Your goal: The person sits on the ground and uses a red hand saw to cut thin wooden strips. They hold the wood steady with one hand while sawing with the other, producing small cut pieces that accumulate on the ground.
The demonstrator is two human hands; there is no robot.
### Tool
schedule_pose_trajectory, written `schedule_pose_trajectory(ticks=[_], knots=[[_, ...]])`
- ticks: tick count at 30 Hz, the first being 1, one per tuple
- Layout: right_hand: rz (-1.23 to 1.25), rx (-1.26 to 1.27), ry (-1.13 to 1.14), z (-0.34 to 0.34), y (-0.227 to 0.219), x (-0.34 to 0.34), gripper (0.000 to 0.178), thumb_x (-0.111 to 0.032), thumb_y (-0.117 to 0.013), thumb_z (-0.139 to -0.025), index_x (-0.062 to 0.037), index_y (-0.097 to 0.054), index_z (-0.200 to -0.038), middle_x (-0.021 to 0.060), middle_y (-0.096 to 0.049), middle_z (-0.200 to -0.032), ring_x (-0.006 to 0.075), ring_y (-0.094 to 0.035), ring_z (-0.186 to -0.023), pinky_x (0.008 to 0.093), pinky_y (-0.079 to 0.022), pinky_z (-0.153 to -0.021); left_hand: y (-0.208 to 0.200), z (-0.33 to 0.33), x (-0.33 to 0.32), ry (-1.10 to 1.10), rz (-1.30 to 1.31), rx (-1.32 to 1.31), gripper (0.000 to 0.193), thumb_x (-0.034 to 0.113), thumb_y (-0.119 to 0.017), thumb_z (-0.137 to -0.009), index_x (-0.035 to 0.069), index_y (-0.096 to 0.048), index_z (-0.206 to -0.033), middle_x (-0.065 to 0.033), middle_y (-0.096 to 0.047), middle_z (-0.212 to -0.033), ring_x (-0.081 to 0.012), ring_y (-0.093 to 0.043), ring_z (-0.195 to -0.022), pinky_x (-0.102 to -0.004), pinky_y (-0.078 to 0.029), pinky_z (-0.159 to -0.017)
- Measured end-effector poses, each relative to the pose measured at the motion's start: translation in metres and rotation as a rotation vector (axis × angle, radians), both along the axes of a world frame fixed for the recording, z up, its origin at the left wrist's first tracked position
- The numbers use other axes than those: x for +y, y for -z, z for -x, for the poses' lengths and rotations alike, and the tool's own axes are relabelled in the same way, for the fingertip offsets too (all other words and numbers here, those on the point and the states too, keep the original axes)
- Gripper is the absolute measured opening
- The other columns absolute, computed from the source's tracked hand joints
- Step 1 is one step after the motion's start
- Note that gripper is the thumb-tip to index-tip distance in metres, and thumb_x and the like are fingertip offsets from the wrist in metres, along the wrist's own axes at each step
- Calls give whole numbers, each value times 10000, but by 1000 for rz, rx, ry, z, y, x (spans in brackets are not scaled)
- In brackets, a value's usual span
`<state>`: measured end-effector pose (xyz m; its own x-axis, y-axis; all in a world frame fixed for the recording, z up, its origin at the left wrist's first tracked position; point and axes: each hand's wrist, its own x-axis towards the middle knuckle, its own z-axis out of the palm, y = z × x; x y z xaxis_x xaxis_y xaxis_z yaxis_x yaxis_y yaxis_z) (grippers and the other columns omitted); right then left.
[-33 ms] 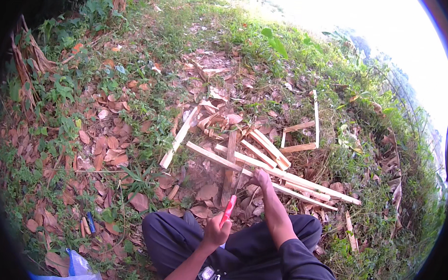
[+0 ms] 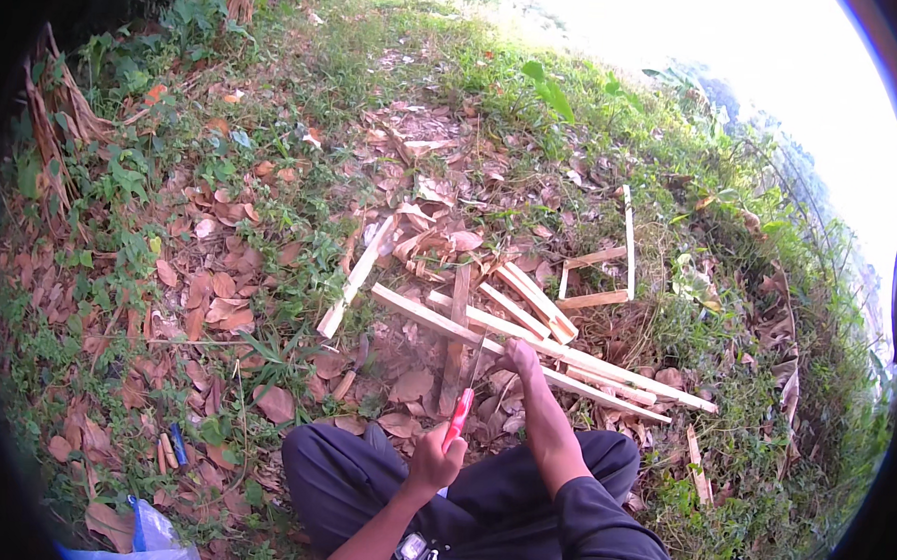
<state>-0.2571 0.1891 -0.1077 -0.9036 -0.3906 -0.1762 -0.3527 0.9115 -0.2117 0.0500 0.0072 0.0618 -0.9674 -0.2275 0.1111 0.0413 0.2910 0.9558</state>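
My left hand (image 2: 435, 462) is closed round the red handle of a hand saw (image 2: 461, 413). The thin blade reaches away from me and meets a long pale wooden strip (image 2: 604, 395). That strip slants from upper left to lower right, crossing a darker brown board (image 2: 458, 315). To the right of the blade, my right hand (image 2: 521, 358) is closed on the strip; its fingertips are partly hidden. A second long strip (image 2: 654, 381) runs just behind, with several shorter pieces (image 2: 538, 302) beside it.
A loose strip (image 2: 354, 281) lies left of the pile. Strips joined in an angular frame (image 2: 596, 298) sit at the right. A knife with a wooden handle (image 2: 344, 384) rests on dry leaves. At lower left are a blue stick-like object (image 2: 179, 444) and a plastic bag (image 2: 152, 532).
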Motion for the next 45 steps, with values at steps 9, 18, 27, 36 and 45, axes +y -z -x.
schedule_pose_trajectory(ticks=[9,18,27,36,45], knots=[[235,505,205,-69,-13,2,298,-288,-736,-654,-88,-597,-825,120,-672,-789,309,-651,-796,452,-477,-752,48,-33,-21,-1,-139,25,227,224,-523,-803,0,-537,-767,-163,-509,-585,-278,-572,-545,-400,-420,-534],[225,448,196,-74,-26,-1,281,-262,-653,-650,-65,-616,-847,163,-676,-833,342,-648,-837,468,-484,-737,46,-30,-13,-2,-103,75,205,195,-515,-781,-6,-536,-748,-134,-491,-552,-264,-546,-515,-389,-404,-505],[229,444,192,-76,-19,1,360,-280,-650,-641,-89,-619,-944,145,-667,-847,319,-638,-866,440,-464,-763,53,-30,-9,-5,-131,92,207,194,-512,-790,2,-504,-714,-69,-463,-521,-156,-484,-464,-340,-355,-458],[273,500,177,-76,-18,0,309,-359,-644,-718,-96,-595,-873,96,-653,-882,275,-623,-893,434,-448,-796,60,-31,-11,-8,-93,95,214,196,-517,-792,3,-502,-700,-66,-472,-519,-168,-496,-468,-348,-364,-465],[206,435,378,-54,-29,-16,500,-396,-388,-973,-98,-668,-684,169,-654,-658,356,-647,-614,475,-508,-628,8,-16,-16,160,-424,-174,142,136,-549,-814,-5,-565,-822,-65,-639,-657,-127,-606,-587,-284,-496,-585]])
